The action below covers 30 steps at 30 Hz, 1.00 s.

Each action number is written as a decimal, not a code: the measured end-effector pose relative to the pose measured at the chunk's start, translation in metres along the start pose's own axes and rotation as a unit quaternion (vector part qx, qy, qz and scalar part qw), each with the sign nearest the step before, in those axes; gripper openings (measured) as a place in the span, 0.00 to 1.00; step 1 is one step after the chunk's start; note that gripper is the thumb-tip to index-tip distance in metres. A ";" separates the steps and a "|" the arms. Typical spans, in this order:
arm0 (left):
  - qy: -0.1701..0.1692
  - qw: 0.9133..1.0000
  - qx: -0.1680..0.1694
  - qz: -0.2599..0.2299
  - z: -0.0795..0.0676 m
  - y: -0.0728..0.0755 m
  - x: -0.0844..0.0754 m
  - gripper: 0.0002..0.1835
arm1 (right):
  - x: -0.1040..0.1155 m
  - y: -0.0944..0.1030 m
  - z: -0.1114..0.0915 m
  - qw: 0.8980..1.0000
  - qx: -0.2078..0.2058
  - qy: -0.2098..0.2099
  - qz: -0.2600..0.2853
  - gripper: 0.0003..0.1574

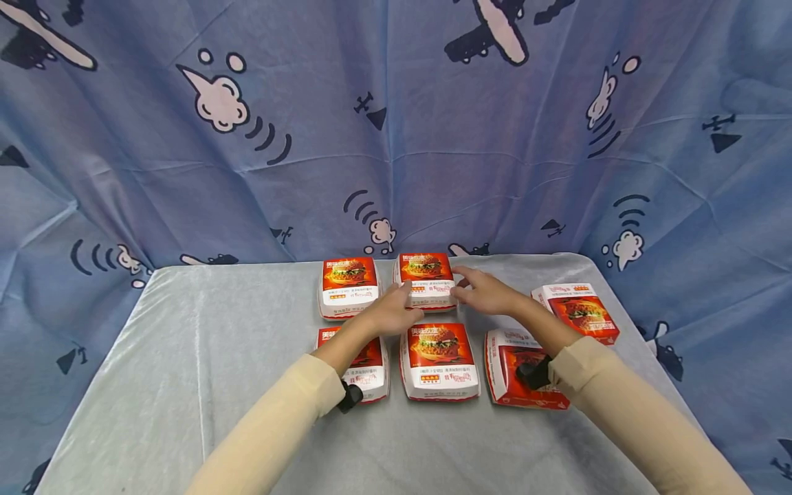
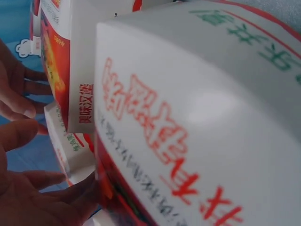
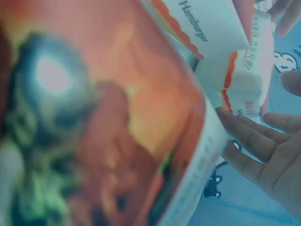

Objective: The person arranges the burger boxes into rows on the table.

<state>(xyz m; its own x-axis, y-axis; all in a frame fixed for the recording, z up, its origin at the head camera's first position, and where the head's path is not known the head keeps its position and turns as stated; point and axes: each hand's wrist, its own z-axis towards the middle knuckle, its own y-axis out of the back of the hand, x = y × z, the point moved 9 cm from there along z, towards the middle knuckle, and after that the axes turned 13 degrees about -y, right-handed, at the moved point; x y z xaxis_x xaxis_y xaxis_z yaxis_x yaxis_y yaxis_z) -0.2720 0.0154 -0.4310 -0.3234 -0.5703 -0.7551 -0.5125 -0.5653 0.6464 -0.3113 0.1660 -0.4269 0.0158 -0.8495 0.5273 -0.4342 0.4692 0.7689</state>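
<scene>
Several red and white burger boxes lie on the table. At the back middle, one burger box (image 1: 425,267) sits between my two hands. My left hand (image 1: 390,313) is at its left front side, fingers spread; in the left wrist view that hand (image 2: 42,193) shows extended fingers beside the boxes. My right hand (image 1: 490,293) is at the box's right side, with fingertips at its edge. In the right wrist view the right hand (image 3: 277,162) has its fingers nearly straight against a white box side. My left forearm partly covers the front left burger box (image 1: 371,378).
Another burger box (image 1: 348,275) stands at the back left, and one burger box (image 1: 440,350) at the front middle. Two turned boxes lie on the right: a nearer box (image 1: 507,364), partly under my right wrist, and a farther box (image 1: 578,309). A blue patterned curtain (image 1: 322,124) hangs behind the grey-covered table (image 1: 155,357).
</scene>
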 end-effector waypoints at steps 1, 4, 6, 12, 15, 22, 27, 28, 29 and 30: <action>0.001 1.000 -0.004 -0.001 -0.001 0.001 -0.001 0.40 | 0.000 0.003 -0.002 1.000 -0.005 0.001 -0.004 0.38; -0.003 1.000 -0.022 0.003 -0.002 0.004 -0.004 0.39 | -0.004 0.013 -0.010 1.000 -0.021 0.005 -0.006 0.37; -0.017 0.999 -0.040 0.005 -0.003 0.007 -0.008 0.38 | -0.006 0.020 -0.019 1.000 -0.026 0.011 -0.001 0.36; -0.056 0.996 -0.071 -0.003 -0.007 0.002 -0.026 0.38 | -0.020 0.033 -0.046 0.999 -0.031 0.022 0.012 0.36; -0.067 0.995 -0.070 -0.003 -0.007 -0.006 -0.036 0.37 | -0.031 0.035 -0.056 0.999 -0.030 0.016 0.011 0.36; -0.106 0.992 -0.065 0.000 -0.008 -0.026 -0.063 0.36 | -0.053 0.032 -0.078 1.000 -0.027 0.013 -0.001 0.38; -0.109 0.993 -0.045 -0.014 -0.010 -0.042 -0.076 0.35 | -0.059 0.029 -0.093 0.999 -0.024 0.027 -0.006 0.37; -0.111 0.993 -0.040 -0.015 -0.010 -0.045 -0.079 0.35 | -0.060 0.028 -0.095 0.999 -0.024 0.030 -0.003 0.37; -0.111 0.993 -0.035 -0.015 -0.010 -0.047 -0.081 0.35 | -0.061 0.028 -0.097 0.999 -0.024 0.032 0.000 0.36; -0.113 0.993 -0.030 -0.016 -0.010 -0.050 -0.084 0.35 | -0.062 0.029 -0.099 0.999 -0.024 0.034 0.004 0.36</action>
<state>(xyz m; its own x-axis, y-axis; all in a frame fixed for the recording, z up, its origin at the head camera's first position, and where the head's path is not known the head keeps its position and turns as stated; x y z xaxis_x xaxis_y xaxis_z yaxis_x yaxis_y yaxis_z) -0.2110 0.0856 -0.3992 -0.4820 -0.4070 -0.7759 -0.4786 -0.6195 0.6222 -0.2354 0.2563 -0.4021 0.0754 -0.8284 0.5551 -0.3907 0.4877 0.7807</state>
